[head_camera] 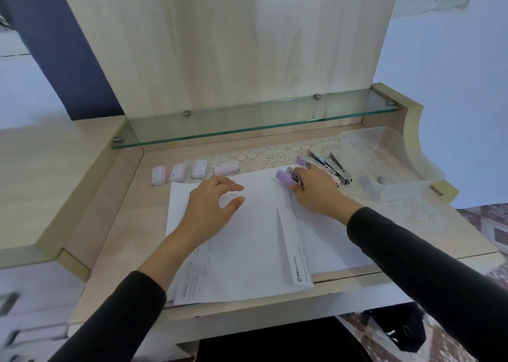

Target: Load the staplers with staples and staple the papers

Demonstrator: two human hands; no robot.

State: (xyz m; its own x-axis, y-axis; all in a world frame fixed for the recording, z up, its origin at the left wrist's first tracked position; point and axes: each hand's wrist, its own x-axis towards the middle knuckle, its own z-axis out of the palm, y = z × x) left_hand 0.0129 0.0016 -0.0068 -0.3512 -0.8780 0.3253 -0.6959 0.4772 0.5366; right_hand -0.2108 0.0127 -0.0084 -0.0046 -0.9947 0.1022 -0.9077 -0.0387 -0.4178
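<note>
1. Papers (255, 232): loose white sheets in an uneven stack in the middle of the worktop (123, 210), with one folded, printed sheet on top toward the near edge. Judged light, limp and slippery sheet on sheet, so likely to fan out unless pinned flat. Best pressed down with a palm close to the corner being fastened.
2. Left hand (211, 210): fingers spread and relaxed over the left part of the stack, grasping nothing.
3. Right hand (316, 193): fingers curled round the lilac stapler at the far right corner of the stack.
4. Lilac stapler (284, 178): small, with a plastic cap over bright metal. Whether paper sits in its mouth cannot be told. Judged light and rigid. Take it top and base between thumb and fingers, and squeeze near the front.
5. Other staplers (331, 167): several lie just behind the right hand on the lace mat (255, 155), mostly bare metal and apparently hinged open, one with a lilac cap.
6. Staple boxes (199, 169): four small pink-and-white cartons in a row beside the stack's far left edge. Judged light, the strips inside probably brittle, so lift them by the sides.
7. Plastic tub (362, 132): clear, at the far right, holding a couple of small grey items.
</note>
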